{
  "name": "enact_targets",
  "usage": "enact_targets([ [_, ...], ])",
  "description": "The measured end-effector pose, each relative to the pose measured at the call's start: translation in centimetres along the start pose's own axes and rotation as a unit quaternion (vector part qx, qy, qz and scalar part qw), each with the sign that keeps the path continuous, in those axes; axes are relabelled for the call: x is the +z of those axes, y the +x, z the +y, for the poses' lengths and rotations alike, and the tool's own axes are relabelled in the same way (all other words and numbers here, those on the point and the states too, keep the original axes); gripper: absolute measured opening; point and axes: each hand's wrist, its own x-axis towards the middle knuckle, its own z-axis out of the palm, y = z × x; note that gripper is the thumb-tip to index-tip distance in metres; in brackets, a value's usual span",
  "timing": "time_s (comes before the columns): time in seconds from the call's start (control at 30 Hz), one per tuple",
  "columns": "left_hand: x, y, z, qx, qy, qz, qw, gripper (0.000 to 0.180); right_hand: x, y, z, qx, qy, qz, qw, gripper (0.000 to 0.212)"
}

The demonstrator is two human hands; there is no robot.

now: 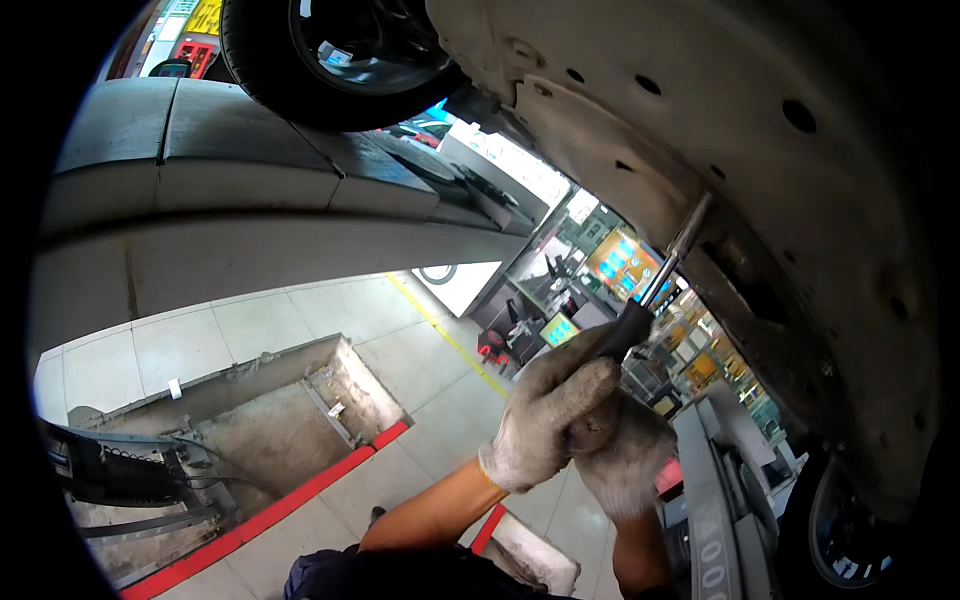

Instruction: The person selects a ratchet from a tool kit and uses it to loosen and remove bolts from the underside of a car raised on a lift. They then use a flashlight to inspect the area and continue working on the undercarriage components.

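Observation:
Both my hands wear worn, dirty grey-white work gloves and are raised below the underside of a lifted car. My left hand (550, 408) is closed round a dark-bodied driver (628, 328), whose silver shaft (672, 262) slants up to the right. The shaft's upper tip meets the grey-brown underbody panel (600, 130) beside a recess. Lower and to the right, my right hand (628, 450) is pressed against the left, its fingers curled and a little blurred. The tool's lower part is hidden between the gloves.
A grey lift platform (250, 240) spans the left, with a car wheel (340, 70) on it. Another lift rail (715, 500) and wheel (850, 530) are at lower right. A red-edged floor pit (270, 420) lies lower left. Equipment shelves (690, 350) stand behind.

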Motion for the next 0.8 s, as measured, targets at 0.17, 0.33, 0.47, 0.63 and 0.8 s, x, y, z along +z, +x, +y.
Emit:
enact_targets([
  [0.17, -0.4, 0.2, 0.7, 0.049, 0.14, 0.073, 0.986, 0.058, 2.2, 0.9, 1.8, -0.045, 0.042, 0.035, 0.997, 0.038],
  [0.33, -0.8, 0.3, 1.3, 0.033, 0.153, 0.067, 0.985, 0.057, 2.7, 1.2, 3.1, -0.065, 0.019, 0.04, 0.997, 0.039],
  [0.47, -0.7, 0.9, 0.9, 0.088, 0.253, 0.069, 0.961, 0.055, 2.6, 1.2, 3.5, -0.064, -0.026, 0.034, 0.997, 0.043],
  [0.63, -0.3, 0.4, 1.3, 0.089, 0.236, 0.062, 0.966, 0.054, 3.4, 2.8, 3.6, -0.169, -0.02, 0.12, 0.978, 0.05],
  [0.8, 0.6, 0.9, 0.3, 0.139, 0.233, 0.09, 0.958, 0.051, 5.6, 2.8, 4.8, -0.103, 0.102, 0.113, 0.983, 0.046],
])
